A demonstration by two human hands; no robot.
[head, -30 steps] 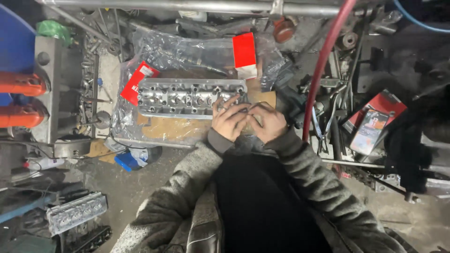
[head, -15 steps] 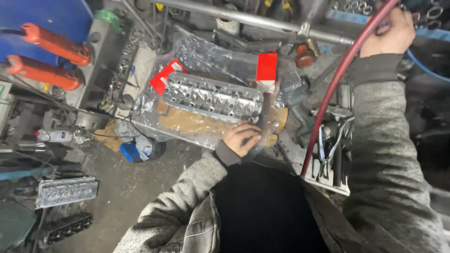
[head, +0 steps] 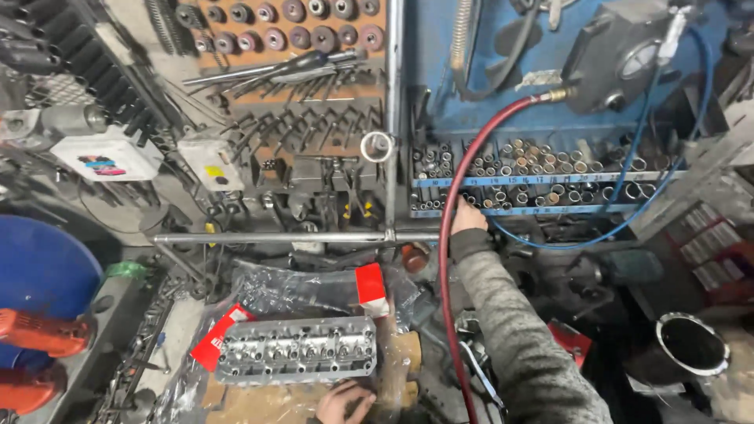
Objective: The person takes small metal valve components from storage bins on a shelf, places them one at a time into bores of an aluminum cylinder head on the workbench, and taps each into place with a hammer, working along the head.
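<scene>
An aluminium cylinder head (head: 296,349) lies on cardboard and clear plastic sheet on the bench. My left hand (head: 344,401) rests on the cardboard just below its near right corner, fingers curled; I cannot see anything in it. My right hand (head: 467,216) reaches up to the blue socket rack (head: 542,179) on the wall, fingers at the lower row of sockets, behind a red air hose (head: 444,259). Whether it grips a socket is hidden.
Two red-and-white boxes (head: 371,287) lie by the cylinder head. A steel bar (head: 298,236) crosses above the bench. Pegboard tools and grinding stones (head: 290,16) hang above. Orange tool handles (head: 39,334) sit left, a blue barrel (head: 39,267) behind them, a metal-rimmed can (head: 691,345) right.
My head has tilted up from the bench to the tool wall. My right hand left the cylinder head, rose past the red hose and now sits at the socket rack. Left hand stays low.
</scene>
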